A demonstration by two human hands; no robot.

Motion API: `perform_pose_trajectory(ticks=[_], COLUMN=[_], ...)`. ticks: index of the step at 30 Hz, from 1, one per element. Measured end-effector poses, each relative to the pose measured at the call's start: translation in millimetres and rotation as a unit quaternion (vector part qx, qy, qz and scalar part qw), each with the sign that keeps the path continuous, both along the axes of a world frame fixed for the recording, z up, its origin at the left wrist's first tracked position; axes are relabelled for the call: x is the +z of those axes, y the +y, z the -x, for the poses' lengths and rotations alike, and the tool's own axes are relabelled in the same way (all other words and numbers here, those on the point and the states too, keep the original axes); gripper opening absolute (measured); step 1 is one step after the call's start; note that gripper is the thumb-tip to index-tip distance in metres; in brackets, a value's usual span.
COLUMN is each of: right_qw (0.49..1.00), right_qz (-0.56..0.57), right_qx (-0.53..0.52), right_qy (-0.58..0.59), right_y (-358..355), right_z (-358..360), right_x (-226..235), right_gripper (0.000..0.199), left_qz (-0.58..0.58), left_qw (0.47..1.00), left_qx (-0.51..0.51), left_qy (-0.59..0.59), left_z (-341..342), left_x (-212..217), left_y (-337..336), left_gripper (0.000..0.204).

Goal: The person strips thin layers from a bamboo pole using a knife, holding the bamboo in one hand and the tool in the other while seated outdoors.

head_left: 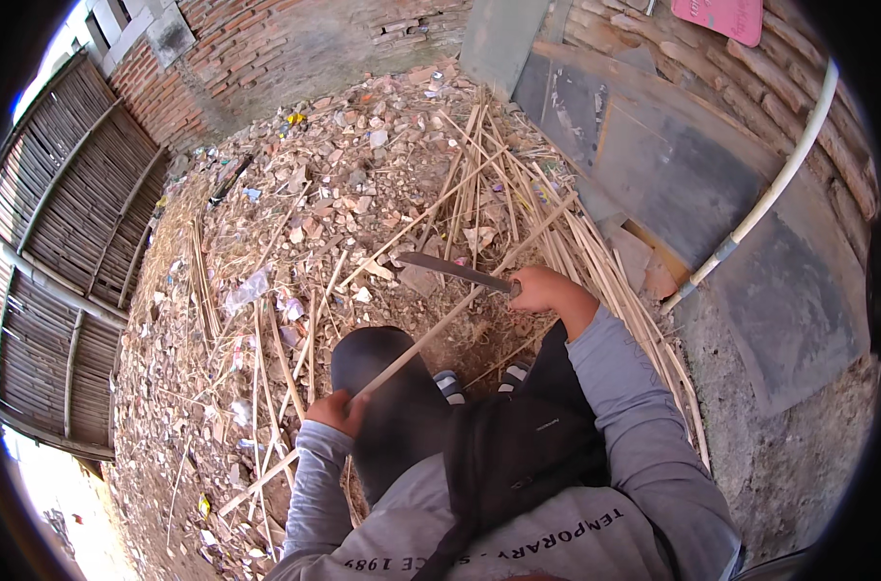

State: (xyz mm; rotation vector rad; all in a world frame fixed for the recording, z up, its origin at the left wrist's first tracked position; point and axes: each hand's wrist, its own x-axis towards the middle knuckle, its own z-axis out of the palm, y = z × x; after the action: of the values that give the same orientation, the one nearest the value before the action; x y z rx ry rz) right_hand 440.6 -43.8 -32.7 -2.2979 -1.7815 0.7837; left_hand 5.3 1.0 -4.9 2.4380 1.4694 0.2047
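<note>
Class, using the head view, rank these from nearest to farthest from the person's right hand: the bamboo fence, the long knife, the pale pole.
1. Long knife: gripped in the right hand, blade pointing left.
2. Pale pole: to the hand's right, slanting upward in the view.
3. Bamboo fence: at the far left.

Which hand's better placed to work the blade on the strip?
Right, most likely: the right hand grips the machete, whose blade crosses the bamboo strip in view. The left hand holds the strip lower down, beside the knee.
</note>
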Motion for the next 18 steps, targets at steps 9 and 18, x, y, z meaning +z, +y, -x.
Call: perform_pose_trajectory(ticks=[9, 18], right_qw=[0.999, 0.997], right_qz=[0.006, 0.001], right_qx=[0.040, 0.074], right_qy=[0.014, -0.022], right_y=[-5, -1], right_z=[13, 27], right_x=[8, 11], right_gripper=[0.035, 0.038], left_qz=[-0.008, 0.006], left_qw=[1.000, 1.000], left_qx=[-0.014, -0.010], left_qy=[-0.015, 0.002], left_z=[0, -1], left_x=[3, 8], left_y=[1, 2], left_gripper=[0.049, 0.050])
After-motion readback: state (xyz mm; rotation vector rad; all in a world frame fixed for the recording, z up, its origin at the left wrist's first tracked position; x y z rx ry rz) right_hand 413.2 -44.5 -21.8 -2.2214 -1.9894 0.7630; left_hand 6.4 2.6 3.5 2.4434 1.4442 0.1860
